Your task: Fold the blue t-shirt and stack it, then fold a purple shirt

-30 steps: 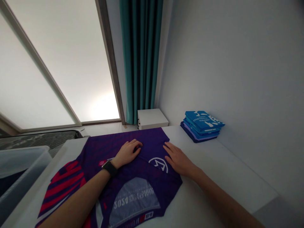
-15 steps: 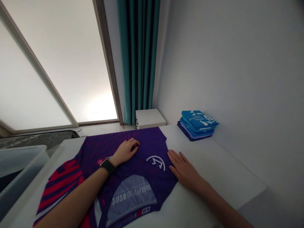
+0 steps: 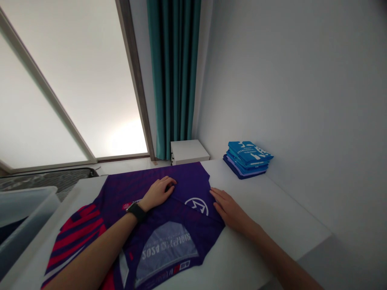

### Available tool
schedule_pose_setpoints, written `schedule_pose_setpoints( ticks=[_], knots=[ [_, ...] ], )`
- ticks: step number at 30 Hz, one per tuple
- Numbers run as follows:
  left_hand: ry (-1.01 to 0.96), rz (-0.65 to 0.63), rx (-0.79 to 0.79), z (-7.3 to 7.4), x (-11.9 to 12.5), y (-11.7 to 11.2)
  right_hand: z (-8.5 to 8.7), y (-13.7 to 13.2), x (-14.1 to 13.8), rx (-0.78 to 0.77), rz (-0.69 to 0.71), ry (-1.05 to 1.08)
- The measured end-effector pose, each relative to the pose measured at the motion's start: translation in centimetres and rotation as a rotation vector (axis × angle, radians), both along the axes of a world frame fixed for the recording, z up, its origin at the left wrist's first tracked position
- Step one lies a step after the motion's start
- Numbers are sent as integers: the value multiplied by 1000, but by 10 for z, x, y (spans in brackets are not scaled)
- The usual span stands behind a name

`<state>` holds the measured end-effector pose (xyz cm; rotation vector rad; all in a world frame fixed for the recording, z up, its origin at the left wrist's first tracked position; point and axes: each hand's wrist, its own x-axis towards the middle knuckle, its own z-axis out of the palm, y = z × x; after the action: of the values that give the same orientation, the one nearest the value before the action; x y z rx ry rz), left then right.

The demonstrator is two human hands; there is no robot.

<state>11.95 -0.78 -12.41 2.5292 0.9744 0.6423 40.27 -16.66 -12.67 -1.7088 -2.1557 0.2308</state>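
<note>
Touching the jersey [image 3: 193, 179]: left hand [image 3: 159, 193], right hand [image 3: 230, 208]; bin [image 3: 28, 200] contents unclear.

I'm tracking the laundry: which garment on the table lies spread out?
The purple jersey, flat under the left hand and right hand; the blue shirts sit folded in a stack by the wall.

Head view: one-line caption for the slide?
Left hand presses flat on a purple jersey spread on a white table; right hand rests at its edge, folded blue shirts stacked beyond.

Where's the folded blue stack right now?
Head view: the blue stack sits far right on the white table, against the wall, beyond the right hand.
</note>
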Motion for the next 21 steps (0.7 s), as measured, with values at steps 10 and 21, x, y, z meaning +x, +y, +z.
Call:
schedule_pose_setpoints(
  ticks=[10, 21],
  knots=[
    [-252, 109, -236, -2, -5, 9, 7, 29, -41, -59, 25, -227],
    [-185, 76, -241, 1, -3, 5, -2, 31, -34, -70, -85, -202]
  ],
)
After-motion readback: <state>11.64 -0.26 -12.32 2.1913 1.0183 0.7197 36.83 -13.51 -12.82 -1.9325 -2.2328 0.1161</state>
